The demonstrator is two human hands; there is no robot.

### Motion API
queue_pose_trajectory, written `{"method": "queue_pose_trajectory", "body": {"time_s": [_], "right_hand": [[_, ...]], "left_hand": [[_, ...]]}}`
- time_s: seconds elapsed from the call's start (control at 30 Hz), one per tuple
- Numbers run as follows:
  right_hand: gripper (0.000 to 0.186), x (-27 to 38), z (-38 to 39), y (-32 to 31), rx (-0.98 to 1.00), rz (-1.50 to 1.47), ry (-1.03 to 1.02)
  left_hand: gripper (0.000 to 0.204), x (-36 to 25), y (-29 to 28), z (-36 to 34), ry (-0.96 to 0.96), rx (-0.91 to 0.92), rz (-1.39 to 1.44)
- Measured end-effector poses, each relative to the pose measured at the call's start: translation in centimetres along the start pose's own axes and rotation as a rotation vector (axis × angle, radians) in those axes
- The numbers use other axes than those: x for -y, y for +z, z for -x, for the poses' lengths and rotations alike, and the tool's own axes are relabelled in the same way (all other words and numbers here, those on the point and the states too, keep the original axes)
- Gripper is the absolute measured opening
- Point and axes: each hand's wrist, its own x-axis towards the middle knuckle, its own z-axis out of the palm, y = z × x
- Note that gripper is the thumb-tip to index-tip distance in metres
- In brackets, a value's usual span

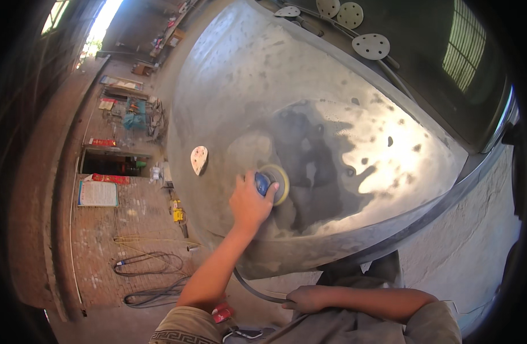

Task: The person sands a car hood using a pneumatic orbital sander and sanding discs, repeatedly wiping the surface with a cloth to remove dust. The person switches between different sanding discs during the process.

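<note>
My left hand point(251, 200) grips a round sander point(270, 186) with a blue top and a yellow pad rim, which rests on the sanded, mottled grey car hood point(229, 74). A dark wet-looking patch lies beside the sander, with a bright patch to its right. My right hand point(302, 298) is closed around a dark hose point(252, 286) below the hood's front edge, by my body. A pale drop-shaped disc with holes point(199, 159) lies on the hood to the left of the sander.
Perforated pads point(371, 46) lie along the windshield point(469, 109) at the hood's back edge. A brick wall or floor area on the left has boards, red-labelled items, a yellow tool point(177, 211) and coiled cables point(149, 264). A pale concrete surface point(469, 229) shows at right.
</note>
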Motion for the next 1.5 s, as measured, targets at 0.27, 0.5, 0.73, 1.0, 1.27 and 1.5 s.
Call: {"method": "queue_pose_trajectory", "body": {"time_s": [0.27, 0.5, 0.73, 1.0, 1.27, 1.5], "right_hand": [[0.064, 0.0, -0.4, 0.8, -0.072, 0.009, 0.036], [0.061, -0.1, -0.4, 1.2, -0.022, 0.067, 0.053], [0.058, -1.6, -0.3, 2.4, 0.003, 0.184, 0.056], [0.05, -2.4, -0.4, 2.7, -0.08, 0.185, 0.107], [0.042, -7.4, -3.7, 4.1, -0.042, 0.259, 0.078], [0.042, -8.4, -4.2, 4.2, 0.021, 0.283, 0.137]], "left_hand": [[0.067, 0.8, 0.0, -0.9, 0.003, -0.057, -0.022], [0.065, 1.1, -0.7, 2.3, -0.042, -0.015, 0.028], [0.064, -2.0, -1.9, 7.6, 0.031, 0.113, 0.041], [0.063, -0.7, -1.5, 6.6, -0.029, -0.001, 0.019], [0.063, 0.5, -1.0, 6.4, -0.045, 0.0, 0.012], [0.063, 0.0, -1.4, 9.2, -0.002, 0.001, 0.065]]}}
